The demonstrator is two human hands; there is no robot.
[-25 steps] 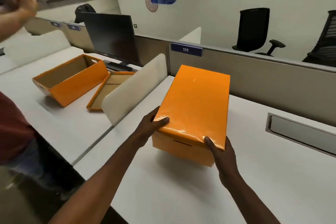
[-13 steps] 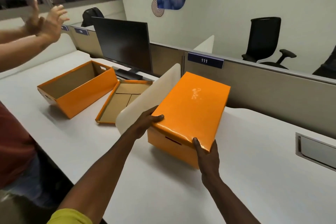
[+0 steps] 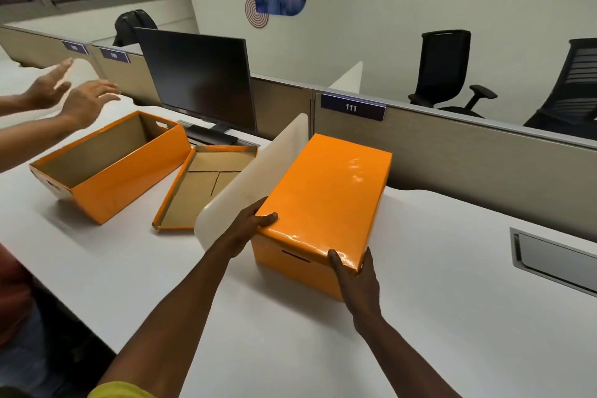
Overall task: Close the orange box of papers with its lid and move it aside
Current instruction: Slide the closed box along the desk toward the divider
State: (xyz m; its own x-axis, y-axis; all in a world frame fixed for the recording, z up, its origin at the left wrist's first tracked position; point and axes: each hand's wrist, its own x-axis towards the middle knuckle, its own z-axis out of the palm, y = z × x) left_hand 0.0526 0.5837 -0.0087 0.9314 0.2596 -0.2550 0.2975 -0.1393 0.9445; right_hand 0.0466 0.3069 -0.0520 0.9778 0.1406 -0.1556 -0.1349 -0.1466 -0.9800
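Your left hand point(image 3: 248, 229): arm extended, thumb on top, fingers curled | your right hand point(image 3: 357, 284): arm extended, thumb up, gripping near corner

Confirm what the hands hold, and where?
Both hold the closed orange box at its near end: left hand on the near-left lid corner, right hand on the near-right corner.

Closed orange box point(image 3: 326, 200) sits on white desk point(image 3: 323, 349), left side tight against white divider point(image 3: 258, 184); left hand point(image 3: 248, 229) squeezed in that gap, right hand point(image 3: 358, 281) at near right corner. Open desk right of and in front of box. Back blocked by partition point(image 3: 452, 152). Beyond divider: loose lid point(image 3: 206, 184), open box point(image 3: 109, 165), monitor point(image 3: 200, 77), 2 hands of another person point(image 3: 71, 97) above them.
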